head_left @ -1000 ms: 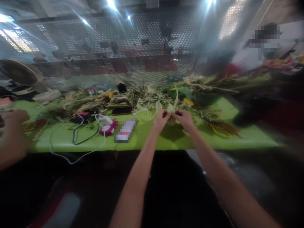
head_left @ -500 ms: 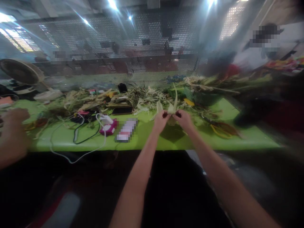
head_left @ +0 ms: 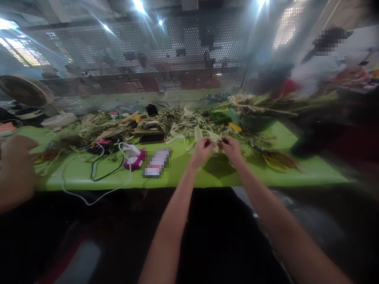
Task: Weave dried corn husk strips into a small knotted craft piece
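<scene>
Left hand (head_left: 203, 150): fingertips pinched on the pale yellow-green, leafy husk strip (head_left: 214, 137).
Right hand (head_left: 232, 149): fingertips pinched at its opposite side.
Husk strip: between both grips, above the glossy lime-green table (head_left: 179, 170).

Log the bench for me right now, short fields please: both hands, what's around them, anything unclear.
Left hand: fingers pinched at the pale leafy piece
Right hand: fingers at the same piece's other side
Surface: green table
Left of hands: phone, purple power socket
Right of hands: yellow-handled tool
Beyond hands: heaped dry plant strips
Far left: another person's hand, blurred
Unclear: exact finger grip
</scene>
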A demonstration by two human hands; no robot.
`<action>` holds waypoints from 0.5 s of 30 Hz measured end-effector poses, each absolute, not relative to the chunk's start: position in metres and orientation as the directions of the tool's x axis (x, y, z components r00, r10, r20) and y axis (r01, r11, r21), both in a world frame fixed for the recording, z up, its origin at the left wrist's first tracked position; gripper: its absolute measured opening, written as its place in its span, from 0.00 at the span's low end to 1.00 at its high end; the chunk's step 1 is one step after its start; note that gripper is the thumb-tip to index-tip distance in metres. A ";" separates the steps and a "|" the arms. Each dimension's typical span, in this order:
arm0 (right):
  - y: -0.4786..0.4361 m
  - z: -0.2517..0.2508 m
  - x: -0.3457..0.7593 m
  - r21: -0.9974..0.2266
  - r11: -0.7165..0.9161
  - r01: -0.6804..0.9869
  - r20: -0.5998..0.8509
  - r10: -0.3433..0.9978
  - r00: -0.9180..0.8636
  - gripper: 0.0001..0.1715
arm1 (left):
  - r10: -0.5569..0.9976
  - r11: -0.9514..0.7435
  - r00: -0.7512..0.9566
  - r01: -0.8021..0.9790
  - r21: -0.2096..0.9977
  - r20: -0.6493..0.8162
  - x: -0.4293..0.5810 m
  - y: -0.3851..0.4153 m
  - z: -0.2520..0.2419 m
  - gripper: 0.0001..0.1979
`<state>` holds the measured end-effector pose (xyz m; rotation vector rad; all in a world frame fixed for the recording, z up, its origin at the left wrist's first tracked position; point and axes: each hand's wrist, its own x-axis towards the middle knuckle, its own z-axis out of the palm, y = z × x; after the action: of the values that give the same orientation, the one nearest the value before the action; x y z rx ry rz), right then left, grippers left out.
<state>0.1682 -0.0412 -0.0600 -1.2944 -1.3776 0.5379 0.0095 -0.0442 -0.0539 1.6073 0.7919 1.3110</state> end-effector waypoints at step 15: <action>-0.031 -0.062 0.199 -0.945 0.229 -0.232 0.086 0.862 0.500 0.15 | 0.548 -0.813 -0.665 -0.281 0.510 0.508 -0.107 -0.083 0.054 0.09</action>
<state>0.1995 -0.0309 -0.0625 -1.0832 -0.7135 0.8477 -0.1072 -0.0834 0.0535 0.9253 0.5448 2.4468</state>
